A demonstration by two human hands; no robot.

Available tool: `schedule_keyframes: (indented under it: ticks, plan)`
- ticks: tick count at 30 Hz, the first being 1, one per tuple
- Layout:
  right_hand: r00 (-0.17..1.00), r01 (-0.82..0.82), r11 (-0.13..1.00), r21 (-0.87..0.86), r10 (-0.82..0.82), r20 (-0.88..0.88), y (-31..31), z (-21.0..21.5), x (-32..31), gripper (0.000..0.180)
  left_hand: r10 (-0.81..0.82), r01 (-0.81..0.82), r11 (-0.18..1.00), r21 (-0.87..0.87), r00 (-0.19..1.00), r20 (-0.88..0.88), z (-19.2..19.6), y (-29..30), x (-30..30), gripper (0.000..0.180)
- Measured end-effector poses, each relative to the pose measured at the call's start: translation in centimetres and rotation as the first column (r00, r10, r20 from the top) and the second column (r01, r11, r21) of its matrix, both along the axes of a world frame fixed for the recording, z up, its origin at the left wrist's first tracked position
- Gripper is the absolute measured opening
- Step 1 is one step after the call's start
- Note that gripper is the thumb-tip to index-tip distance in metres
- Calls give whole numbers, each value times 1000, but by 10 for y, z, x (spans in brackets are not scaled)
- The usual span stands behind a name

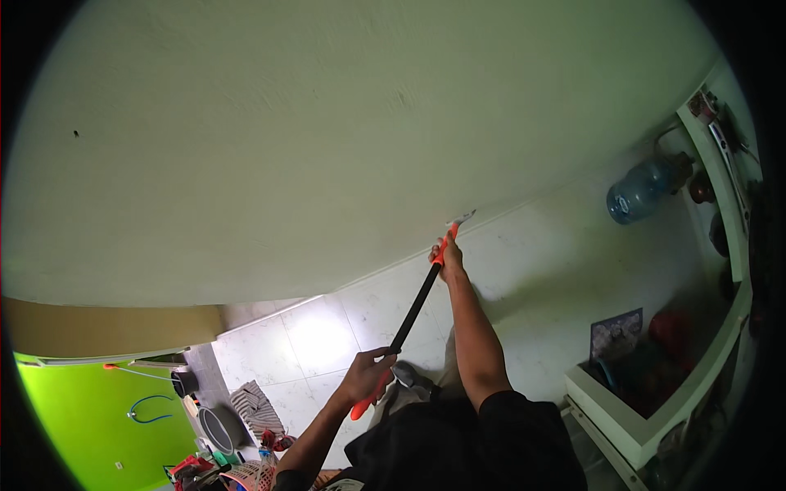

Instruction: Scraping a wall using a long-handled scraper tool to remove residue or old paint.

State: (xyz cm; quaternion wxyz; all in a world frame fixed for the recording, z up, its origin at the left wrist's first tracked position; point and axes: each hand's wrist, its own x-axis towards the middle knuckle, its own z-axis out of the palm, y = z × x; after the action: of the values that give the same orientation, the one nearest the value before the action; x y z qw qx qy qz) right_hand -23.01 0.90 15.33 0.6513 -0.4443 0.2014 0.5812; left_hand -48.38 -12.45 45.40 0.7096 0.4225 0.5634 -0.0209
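Both my hands hold a long-handled scraper (419, 304) with a black shaft, orange grips and a pale metal head. My left hand (368, 376) is closed around the lower end of the handle, where the orange grip sticks out below it. Farther up, my right hand (448, 258) grips the orange part just below the head. The scraper slants up and to the right. Its head lies against or very close to the pale wall (327, 147), low down near the floor edge; contact cannot be told for sure.
White tiles cover the floor (352, 315). At right stand a large blue water bottle (643, 192) and a white counter (606, 409) with things in its opening. At lower left are a grey basin (221, 430), a striped cloth (256, 409), a pink basket (246, 475) and a green wall (90, 417).
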Motion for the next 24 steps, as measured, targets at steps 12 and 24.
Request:
schedule_keyframes:
  ticks: [12,24]
  plan:
    - [995,97,993,73,-97,-7,-170,69,-17,34,-245,197,920,339,964,106,-28,-76,-35,43]
    - [979,-144,989,-31,147,140,-340,164,-148,39,-885,404,-327,854,187,-427,-37,-32,10,75]
